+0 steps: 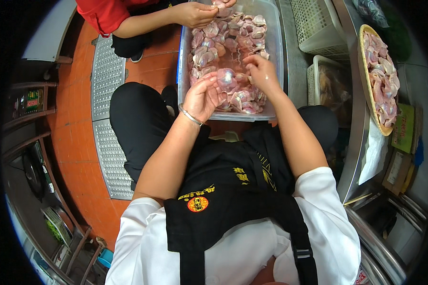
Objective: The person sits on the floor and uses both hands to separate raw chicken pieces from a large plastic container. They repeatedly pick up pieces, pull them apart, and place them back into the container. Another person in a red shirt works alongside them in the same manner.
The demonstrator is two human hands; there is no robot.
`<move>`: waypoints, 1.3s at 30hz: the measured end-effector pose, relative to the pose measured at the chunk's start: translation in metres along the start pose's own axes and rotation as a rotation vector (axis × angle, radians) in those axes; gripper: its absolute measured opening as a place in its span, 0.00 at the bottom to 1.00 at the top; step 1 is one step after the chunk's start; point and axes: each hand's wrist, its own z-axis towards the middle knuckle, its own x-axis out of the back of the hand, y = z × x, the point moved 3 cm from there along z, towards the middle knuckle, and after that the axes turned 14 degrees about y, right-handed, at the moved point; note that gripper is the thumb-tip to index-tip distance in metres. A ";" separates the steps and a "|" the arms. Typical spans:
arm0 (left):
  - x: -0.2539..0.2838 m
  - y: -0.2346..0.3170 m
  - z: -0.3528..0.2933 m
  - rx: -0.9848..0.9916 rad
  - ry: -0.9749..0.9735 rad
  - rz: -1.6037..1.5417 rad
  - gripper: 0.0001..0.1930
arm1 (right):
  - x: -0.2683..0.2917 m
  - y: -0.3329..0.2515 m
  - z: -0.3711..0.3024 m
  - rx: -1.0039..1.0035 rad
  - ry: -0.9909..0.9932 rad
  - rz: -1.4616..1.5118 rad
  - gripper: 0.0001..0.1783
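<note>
A clear plastic tub [275, 52] full of raw pink gizzard pieces [233, 33] stands on the floor in front of my knees. My left hand [202, 97], with a metal bangle on the wrist, and my right hand [261, 73] together hold one gizzard piece [227, 78] over the tub's near end. The fingers of both hands pinch it from either side. Across the tub, another person in a red sleeve has a hand [195, 14] on the meat at the far end.
A round bamboo tray [364, 80] piled with more gizzards rests on a steel counter at right. White plastic baskets [318, 23] stand beside the tub. A perforated metal drain grate [107, 109] runs along the orange tile floor at left.
</note>
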 end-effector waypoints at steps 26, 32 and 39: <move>0.012 -0.005 0.011 -0.042 0.083 0.061 0.04 | -0.009 -0.068 -0.049 0.565 0.181 0.010 0.04; -0.002 -0.003 0.005 -0.038 0.089 0.040 0.05 | 0.002 -0.031 -0.020 -0.142 -0.156 0.464 0.07; 0.008 -0.003 0.007 -0.068 0.146 0.068 0.05 | 0.020 -0.054 -0.035 0.550 0.201 -0.505 0.12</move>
